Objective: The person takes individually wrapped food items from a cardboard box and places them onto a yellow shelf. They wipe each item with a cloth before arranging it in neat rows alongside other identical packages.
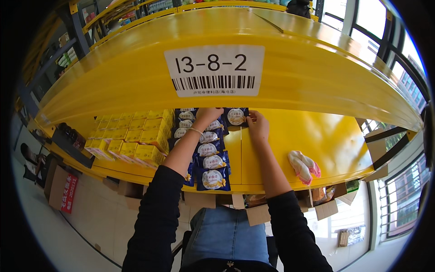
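Observation:
Both my hands reach under a yellow shelf beam onto a yellow metal shelf (282, 136). My right hand (258, 125) has its fingers on the right edge of a dark blue cookie packet (236, 116) with a white label. My left hand (210, 117) is over the rows of similar packets (212, 162), left of that packet; its fingertips are partly hidden near the beam, so what they touch cannot be told. The packets overlap in two columns running towards the shelf's front edge. Yellow boxes (149, 154) stand in rows left of them.
A white and pink cloth (302, 165) lies on the shelf at right. Dark bottles (70, 135) stand at far left. The shelf beam (292, 78) with a barcode label crosses above my hands. Open cardboard boxes (258, 214) sit below the front edge; another carton (56, 187) is on the left.

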Available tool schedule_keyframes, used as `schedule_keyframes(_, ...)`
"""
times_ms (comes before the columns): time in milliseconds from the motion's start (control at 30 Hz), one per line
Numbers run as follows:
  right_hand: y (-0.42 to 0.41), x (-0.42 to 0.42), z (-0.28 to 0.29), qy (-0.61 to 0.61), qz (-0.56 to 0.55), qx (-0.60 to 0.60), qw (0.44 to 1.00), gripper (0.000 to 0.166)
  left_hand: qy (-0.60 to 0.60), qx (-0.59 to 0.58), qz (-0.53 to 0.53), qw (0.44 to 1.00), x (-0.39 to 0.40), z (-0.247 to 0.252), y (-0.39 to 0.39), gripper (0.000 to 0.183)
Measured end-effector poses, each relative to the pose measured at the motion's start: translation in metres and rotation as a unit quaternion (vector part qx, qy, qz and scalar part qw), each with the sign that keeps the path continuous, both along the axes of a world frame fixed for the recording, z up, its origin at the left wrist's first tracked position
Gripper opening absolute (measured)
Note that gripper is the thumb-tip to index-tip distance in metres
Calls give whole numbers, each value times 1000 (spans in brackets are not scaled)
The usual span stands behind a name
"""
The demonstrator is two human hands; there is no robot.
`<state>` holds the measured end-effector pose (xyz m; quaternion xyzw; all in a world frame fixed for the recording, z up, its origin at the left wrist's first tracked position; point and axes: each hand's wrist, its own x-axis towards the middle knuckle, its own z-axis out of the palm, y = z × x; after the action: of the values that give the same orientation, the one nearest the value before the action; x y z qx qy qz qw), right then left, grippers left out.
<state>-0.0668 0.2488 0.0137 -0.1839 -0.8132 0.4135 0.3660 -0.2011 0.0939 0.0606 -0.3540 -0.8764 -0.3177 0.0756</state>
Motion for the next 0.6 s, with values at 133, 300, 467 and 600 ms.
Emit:
schedule_keyframes(133, 5, -5, -6, -4, 4, -7, 1000, 22, -23, 32, -5, 999, -1, -5, 1, 13)
schedule_keyframes(300, -2, -11, -7, 16, 31, -20, 999, 22, 11, 58, 18, 998, -28, -22, -2, 11)
schedule_keyframes(467, 9, -5, -10, -9, 32, 46, 998, 24, 67, 166, 38, 983, 12, 7, -10, 10)
schedule_keyframes(600, 44, 0, -22, -3, 31, 25, 999, 28, 26, 274, -71, 959, 82, 44, -66, 12)
